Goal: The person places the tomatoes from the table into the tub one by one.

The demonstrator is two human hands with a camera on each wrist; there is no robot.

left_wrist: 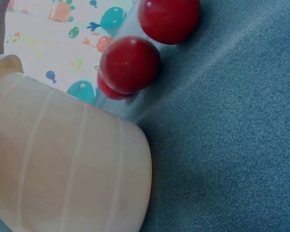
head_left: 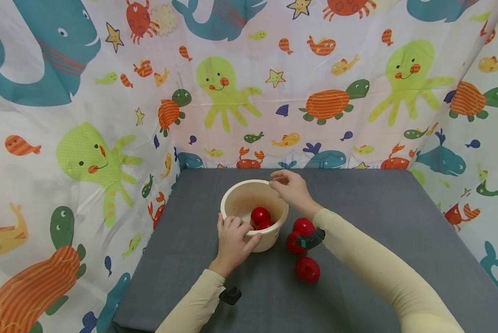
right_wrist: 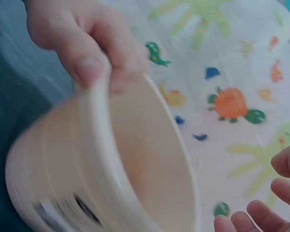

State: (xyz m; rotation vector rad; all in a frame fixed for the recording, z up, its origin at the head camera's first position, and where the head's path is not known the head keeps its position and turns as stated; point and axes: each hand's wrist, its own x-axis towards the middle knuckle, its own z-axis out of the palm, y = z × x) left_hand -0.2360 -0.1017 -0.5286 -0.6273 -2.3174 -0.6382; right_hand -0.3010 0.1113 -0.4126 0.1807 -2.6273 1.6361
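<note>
A cream bucket [head_left: 255,185] stands on the grey table, with shiny red balls [head_left: 260,215] inside it. My left hand [head_left: 234,240] grips its near rim, thumb and fingers on either side of the wall, as the right wrist view also shows. Over the far right rim is my right hand [head_left: 292,187], its fingers loosely bent with nothing between them. In the right wrist view the right hand [right_wrist: 273,208] appears apart from the bucket [right_wrist: 101,159]. Three more red balls [head_left: 307,270] lie on the table to the bucket's right, partly behind the right wrist strap.
The grey table [head_left: 369,212] extends to both sides of the bucket. A white curtain [head_left: 240,152] printed with sea animals hangs behind it and along the sides. Dark straps [head_left: 230,295] with small devices sit on both wrists.
</note>
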